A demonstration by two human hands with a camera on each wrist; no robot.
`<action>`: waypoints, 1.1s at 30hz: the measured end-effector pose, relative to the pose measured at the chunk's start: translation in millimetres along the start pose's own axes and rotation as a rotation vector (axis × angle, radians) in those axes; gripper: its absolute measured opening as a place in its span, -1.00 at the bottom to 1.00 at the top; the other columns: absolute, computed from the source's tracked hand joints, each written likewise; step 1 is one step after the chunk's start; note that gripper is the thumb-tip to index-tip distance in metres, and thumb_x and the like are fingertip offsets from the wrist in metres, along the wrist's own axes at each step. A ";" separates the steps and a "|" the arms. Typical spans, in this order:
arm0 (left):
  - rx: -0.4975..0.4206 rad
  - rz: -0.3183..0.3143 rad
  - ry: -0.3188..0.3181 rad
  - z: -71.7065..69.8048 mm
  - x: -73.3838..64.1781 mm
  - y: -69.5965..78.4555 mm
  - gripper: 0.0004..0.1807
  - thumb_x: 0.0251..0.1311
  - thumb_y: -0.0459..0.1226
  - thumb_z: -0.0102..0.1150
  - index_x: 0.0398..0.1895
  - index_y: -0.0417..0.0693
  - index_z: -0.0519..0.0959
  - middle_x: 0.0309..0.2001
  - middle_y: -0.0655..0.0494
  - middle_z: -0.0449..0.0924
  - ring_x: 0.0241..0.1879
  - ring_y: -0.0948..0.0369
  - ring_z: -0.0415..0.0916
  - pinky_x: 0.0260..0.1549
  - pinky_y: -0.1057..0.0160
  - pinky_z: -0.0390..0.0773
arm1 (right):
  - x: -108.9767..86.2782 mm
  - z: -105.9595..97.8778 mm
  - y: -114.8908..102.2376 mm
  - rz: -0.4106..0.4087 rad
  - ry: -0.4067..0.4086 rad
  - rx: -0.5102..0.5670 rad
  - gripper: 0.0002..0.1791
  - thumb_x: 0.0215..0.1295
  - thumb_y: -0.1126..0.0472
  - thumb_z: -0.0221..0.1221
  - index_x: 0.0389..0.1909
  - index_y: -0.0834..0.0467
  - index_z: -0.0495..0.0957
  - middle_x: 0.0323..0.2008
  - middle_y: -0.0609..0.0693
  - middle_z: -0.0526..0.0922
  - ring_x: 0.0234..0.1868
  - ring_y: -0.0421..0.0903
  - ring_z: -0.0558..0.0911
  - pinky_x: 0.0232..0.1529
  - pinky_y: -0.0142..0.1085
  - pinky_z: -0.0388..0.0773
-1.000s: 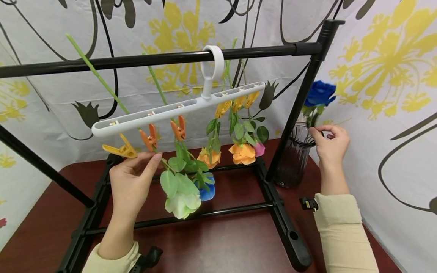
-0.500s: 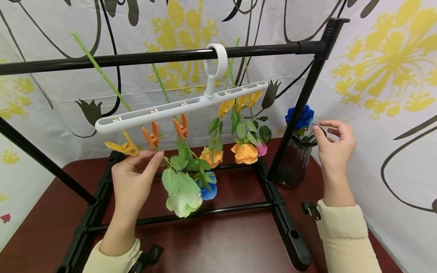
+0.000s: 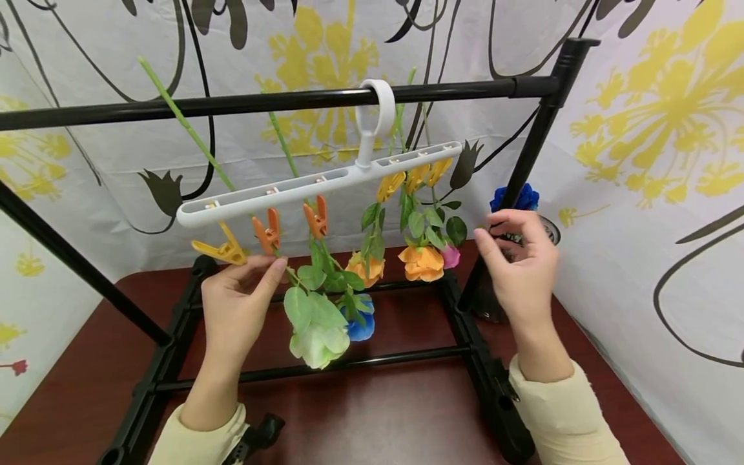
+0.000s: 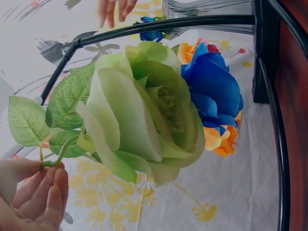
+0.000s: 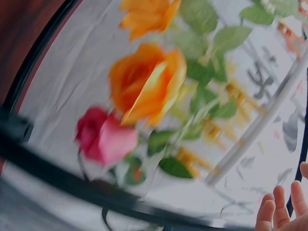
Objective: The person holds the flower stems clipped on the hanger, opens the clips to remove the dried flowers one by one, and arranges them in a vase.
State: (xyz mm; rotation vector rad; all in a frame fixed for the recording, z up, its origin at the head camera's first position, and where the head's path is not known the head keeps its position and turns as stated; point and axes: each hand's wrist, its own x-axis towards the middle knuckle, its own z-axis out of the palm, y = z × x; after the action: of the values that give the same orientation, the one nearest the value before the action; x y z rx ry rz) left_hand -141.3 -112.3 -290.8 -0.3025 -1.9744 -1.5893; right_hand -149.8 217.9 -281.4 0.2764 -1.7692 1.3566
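In the head view my left hand (image 3: 232, 316) pinches the stem of a pale green rose (image 3: 320, 342), which hangs head down below an orange clip (image 3: 267, 234). A free yellow clip (image 3: 223, 248) sits just above that hand. In the left wrist view the green rose (image 4: 144, 115) fills the middle, with the pinched stem at lower left. My right hand (image 3: 520, 271), fingers loosely bent and holding nothing, is in front of the rack's right post. Behind it a blue rose (image 3: 525, 197) stands in a dark glass vase (image 3: 549, 231), mostly hidden.
A white clip hanger (image 3: 331, 184) hooks over the black rack's top bar (image 3: 279, 101). Another blue rose (image 3: 361, 323), orange roses (image 3: 421, 263) and a pink one (image 3: 450, 256) hang from it. The rack's feet stand on a dark red table (image 3: 360, 413).
The blue rose has gone down into the vase and my right hand has let it go, then moved left toward the rack. My left hand keeps its pinch on the green rose's stem.
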 end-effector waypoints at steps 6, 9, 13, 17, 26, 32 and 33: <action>0.009 0.001 -0.011 0.4 0.0 0.6 -0.83 0.23 -0.33 0.34 -0.31 -0.33 0.73 -0.48 0.46 0.67 -0.42 0.39 0.67 -0.36 0.47 0.61 | -9.5 31.7 -16.8 -0.044 -0.153 0.107 -0.81 0.21 0.48 0.29 -0.15 0.37 0.61 -0.20 0.17 0.65 -0.18 -0.18 0.62 -0.15 -0.46 0.61; 0.026 0.002 -0.001 -0.5 -0.9 0.9 -0.85 0.23 -0.32 0.34 -0.32 -0.30 0.74 -0.48 0.44 0.68 -0.42 0.38 0.67 -0.38 0.48 0.59 | -15.1 51.3 -23.2 -0.057 -0.264 0.137 -0.83 0.21 0.45 0.31 -0.17 0.33 0.63 -0.24 0.20 0.65 -0.18 -0.19 0.62 -0.14 -0.43 0.62; 0.035 0.007 0.011 -1.3 -2.4 0.6 -0.89 0.23 -0.34 0.34 -0.34 -0.25 0.75 -0.50 0.30 0.71 -0.43 0.34 0.67 -0.41 0.48 0.56 | -23.3 76.9 -32.6 -0.052 -0.419 0.184 -0.83 0.22 0.42 0.32 -0.17 0.25 0.65 -0.27 0.09 0.65 -0.19 -0.17 0.61 -0.15 -0.31 0.63; 0.018 0.008 -0.005 1.9 -2.1 0.2 -0.89 0.22 -0.35 0.34 -0.34 -0.26 0.75 -0.49 0.24 0.72 -0.43 0.32 0.67 -0.40 0.47 0.57 | -28.3 96.9 -45.3 -0.036 -0.494 0.228 -0.82 0.23 0.40 0.31 -0.15 0.22 0.65 -0.27 0.03 0.64 -0.19 -0.15 0.61 -0.18 -0.28 0.64; -0.021 0.047 -0.028 6.0 -2.8 -1.1 -0.89 0.23 -0.38 0.32 -0.34 -0.30 0.74 -0.47 0.36 0.69 -0.44 0.36 0.66 -0.38 0.47 0.60 | -30.4 130.9 -66.3 -0.032 -0.569 0.255 -0.77 0.26 0.33 0.32 -0.07 0.23 0.64 -0.21 0.09 0.71 -0.17 -0.14 0.68 -0.10 -0.32 0.67; -0.056 0.034 -0.035 6.7 -3.6 -1.8 -0.90 0.23 -0.40 0.31 -0.32 -0.31 0.73 -0.42 0.40 0.69 -0.39 0.36 0.67 -0.35 0.46 0.61 | -28.7 145.4 -73.2 -0.027 -0.567 0.253 -0.71 0.27 0.31 0.32 0.00 0.26 0.62 -0.17 0.15 0.76 -0.12 -0.10 0.74 -0.07 -0.39 0.65; -0.056 0.031 -0.033 6.8 -4.1 -1.8 -0.90 0.23 -0.40 0.31 -0.32 -0.31 0.73 -0.42 0.41 0.69 -0.38 0.37 0.67 -0.34 0.47 0.61 | -28.6 147.7 -74.3 -0.027 -0.564 0.256 -0.70 0.26 0.31 0.32 0.00 0.27 0.62 -0.17 0.15 0.76 -0.12 -0.09 0.74 -0.07 -0.40 0.66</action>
State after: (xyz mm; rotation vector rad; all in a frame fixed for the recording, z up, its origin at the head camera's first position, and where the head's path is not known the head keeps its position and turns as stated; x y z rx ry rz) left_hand -141.0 -105.6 -295.4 -0.3819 -1.9433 -1.6316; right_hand -158.8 52.1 -257.0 0.8920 -2.0209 1.5896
